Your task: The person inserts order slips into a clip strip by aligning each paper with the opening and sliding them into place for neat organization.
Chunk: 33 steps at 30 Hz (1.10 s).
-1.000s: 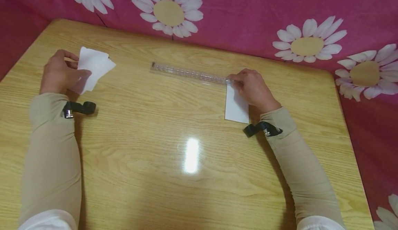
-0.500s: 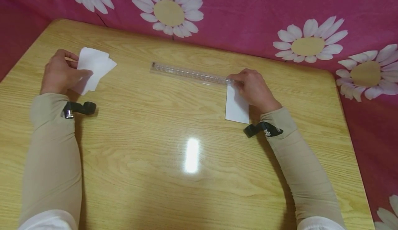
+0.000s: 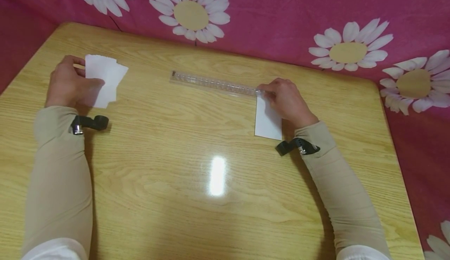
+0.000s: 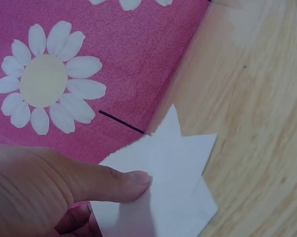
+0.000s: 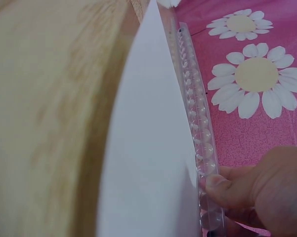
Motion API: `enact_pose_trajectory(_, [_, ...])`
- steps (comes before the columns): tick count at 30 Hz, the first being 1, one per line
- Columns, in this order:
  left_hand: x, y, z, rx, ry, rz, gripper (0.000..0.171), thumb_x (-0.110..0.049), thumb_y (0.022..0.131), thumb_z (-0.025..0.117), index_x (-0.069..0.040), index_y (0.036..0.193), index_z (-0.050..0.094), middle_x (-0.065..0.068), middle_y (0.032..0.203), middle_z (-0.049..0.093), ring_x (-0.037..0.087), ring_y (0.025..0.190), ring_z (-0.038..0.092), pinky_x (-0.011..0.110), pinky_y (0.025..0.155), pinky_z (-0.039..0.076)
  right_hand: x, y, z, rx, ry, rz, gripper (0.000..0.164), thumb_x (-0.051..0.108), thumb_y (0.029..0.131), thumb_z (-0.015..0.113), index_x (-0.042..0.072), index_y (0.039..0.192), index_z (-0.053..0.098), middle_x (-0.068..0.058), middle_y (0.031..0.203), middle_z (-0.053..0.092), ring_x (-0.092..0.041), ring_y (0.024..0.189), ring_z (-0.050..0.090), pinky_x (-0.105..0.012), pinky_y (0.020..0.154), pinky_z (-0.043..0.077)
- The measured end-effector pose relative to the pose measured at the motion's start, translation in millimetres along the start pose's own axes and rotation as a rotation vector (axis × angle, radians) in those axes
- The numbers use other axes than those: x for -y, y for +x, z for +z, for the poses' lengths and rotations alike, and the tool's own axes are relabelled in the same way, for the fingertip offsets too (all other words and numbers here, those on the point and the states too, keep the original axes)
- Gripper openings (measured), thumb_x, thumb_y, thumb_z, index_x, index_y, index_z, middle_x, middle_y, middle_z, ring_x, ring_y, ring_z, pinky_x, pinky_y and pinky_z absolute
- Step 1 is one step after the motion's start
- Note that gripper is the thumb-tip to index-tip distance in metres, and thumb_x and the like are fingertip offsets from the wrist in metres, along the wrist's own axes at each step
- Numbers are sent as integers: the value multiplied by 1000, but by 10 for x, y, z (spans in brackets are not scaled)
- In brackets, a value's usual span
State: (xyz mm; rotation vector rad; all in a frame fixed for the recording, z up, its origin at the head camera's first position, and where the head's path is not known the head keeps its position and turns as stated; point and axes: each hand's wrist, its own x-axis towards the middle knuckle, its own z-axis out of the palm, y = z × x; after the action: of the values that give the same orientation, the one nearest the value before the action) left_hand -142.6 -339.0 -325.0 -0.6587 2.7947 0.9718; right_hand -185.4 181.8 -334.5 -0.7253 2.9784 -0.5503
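At the left of the table, my left hand (image 3: 66, 82) pinches several white paper pieces (image 3: 102, 80) that overlap, the thumb lying across their face. Their upper edge looks torn, and pointed corners stick out in the left wrist view, where the papers (image 4: 163, 173) cover part of the fingers. On the right, my right hand (image 3: 290, 99) grips the end of a clear plastic ruler (image 3: 214, 83) with a row of round shapes along it. A white paper sheet (image 3: 266, 121) extends from the ruler's near edge toward me, partly behind the hand; whether the fingers also pinch it is hidden.
Both hands are over a wood-grain table (image 3: 168, 142). A pink cloth with large daisies (image 3: 267, 21) rises behind its far edge. A bright light reflection (image 3: 217, 176) shows on the tabletop. Black straps with small cameras (image 3: 89, 122) sit on the wrists.
The paper pieces in my left hand have turned slightly, their lower edge swinging right and their top shifting a little left. My right hand, the ruler and the sheet stay still.
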Motion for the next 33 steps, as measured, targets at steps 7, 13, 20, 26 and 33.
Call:
enact_pose_trajectory(7, [-22,-22,-27,0,22,59,62,-36,101,54,1,149,41,27,128,49,33,97,47,21,56,42,2,-7,-1,-1,4,-10,34,-6,97,58,4,125,73,-28,110,73,-42,106,67,-55,101,48])
enact_pose_trajectory(13, [-83,-46,-39,13,-16,8,62,-42,103,43,-6,154,40,24,135,47,33,105,46,23,65,42,-1,4,4,9,11,9,34,-6,97,58,5,125,74,-27,111,73,-41,107,66,-55,102,48])
enact_pose_trajectory(20, [-136,-36,-49,-19,-63,0,61,-45,103,40,-7,150,45,16,122,48,27,102,43,29,73,41,0,-2,-2,3,12,1,30,-2,98,60,5,124,74,-27,109,74,-41,107,66,-55,102,47])
enact_pose_trajectory(26, [-182,4,-21,-151,-156,3,44,-40,101,44,-12,132,57,-9,97,46,9,94,40,26,78,37,-7,-3,0,2,13,-10,31,-4,98,59,5,124,74,-27,109,74,-41,106,66,-55,101,48])
enact_pose_trajectory(33, [-244,15,40,-261,-257,42,25,-39,100,47,-23,111,61,-15,83,45,3,86,41,22,76,35,-5,0,-5,8,14,-14,31,-4,98,58,5,123,75,-25,108,75,-40,106,67,-54,104,47])
